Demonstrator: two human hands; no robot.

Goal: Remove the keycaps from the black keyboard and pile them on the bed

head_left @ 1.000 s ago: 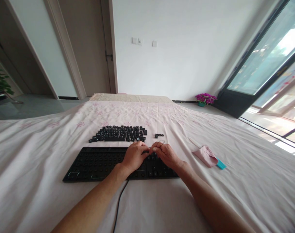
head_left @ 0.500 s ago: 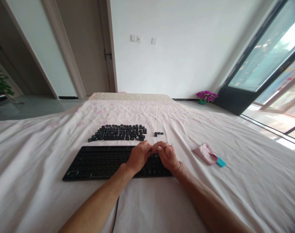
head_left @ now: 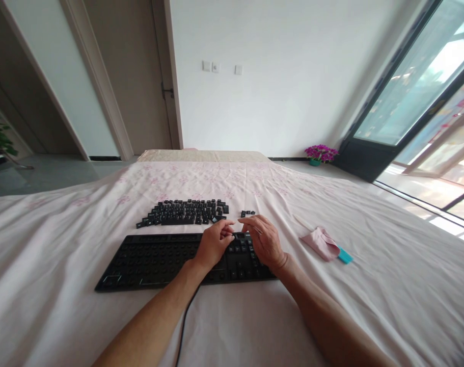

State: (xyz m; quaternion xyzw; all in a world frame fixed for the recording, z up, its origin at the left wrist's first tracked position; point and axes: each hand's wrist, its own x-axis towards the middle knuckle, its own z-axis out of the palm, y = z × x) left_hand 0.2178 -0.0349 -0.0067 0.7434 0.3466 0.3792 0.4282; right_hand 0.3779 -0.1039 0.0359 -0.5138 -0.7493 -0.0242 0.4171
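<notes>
A long black keyboard [head_left: 151, 261] lies across the sheet in front of me, its main section stripped of keycaps. Keycaps sit on its number pad [head_left: 239, 260] at the right end. My left hand [head_left: 214, 244] is over the keyboard's upper right part, fingers curled towards the thumb; anything between them is too small to make out. Just right of it, my right hand [head_left: 266, 242] arches over the number pad with fingers stretched and parted. A thin shiny line shows by its fingers. Loose black keycaps [head_left: 189, 211] lie in rows behind the keyboard, with a small group of keycaps [head_left: 248, 213] to their right.
A pink cloth [head_left: 321, 244] with a turquoise piece [head_left: 345, 256] under its edge lies on the right. The keyboard's cable [head_left: 184, 326] runs towards me. The pale flowered sheet [head_left: 369, 295] is wrinkled. Beyond stand potted purple flowers [head_left: 321, 153] and a door [head_left: 128, 71].
My hands were pressed together over the top of the number pad; now they have parted slightly. My right fingers have straightened. The view has shifted a little.
</notes>
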